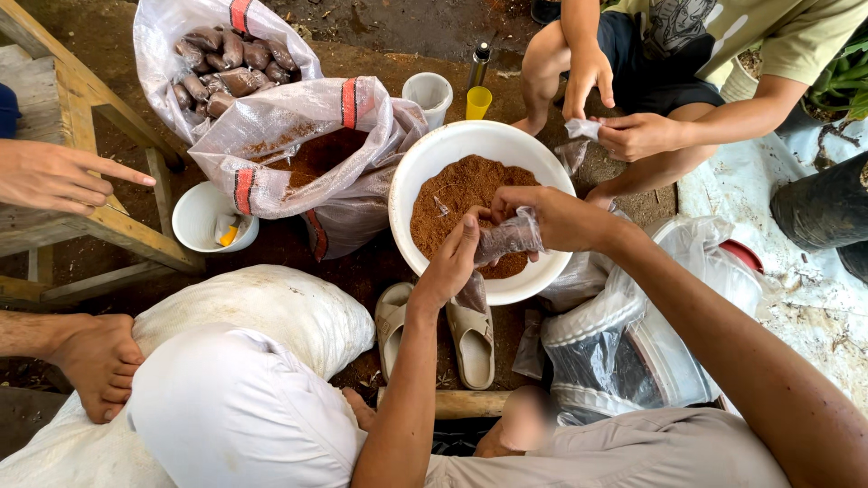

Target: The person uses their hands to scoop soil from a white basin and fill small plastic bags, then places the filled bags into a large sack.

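A small clear plastic bag (508, 237), partly filled with brown crumbly soil, hangs over a big white basin (425, 154). My right hand (553, 217) grips the bag's mouth from the right. My left hand (452, 260) pinches the bag from the left, with the fingers at its opening and a lower fold of plastic dangling below. The basin holds a mound of the same brown soil (452, 194). Both hands are over the basin's near rim.
A woven sack of filled bags (226, 63) and another with loose soil (307, 154) stand at the left. Nearby are a white cup (429, 90), a yellow cup (477, 101), a small white bowl (201, 221), sandals (472, 342) and a wooden bench (81, 99). A person opposite (633, 136) holds a bag; another person's hand (54, 176) points.
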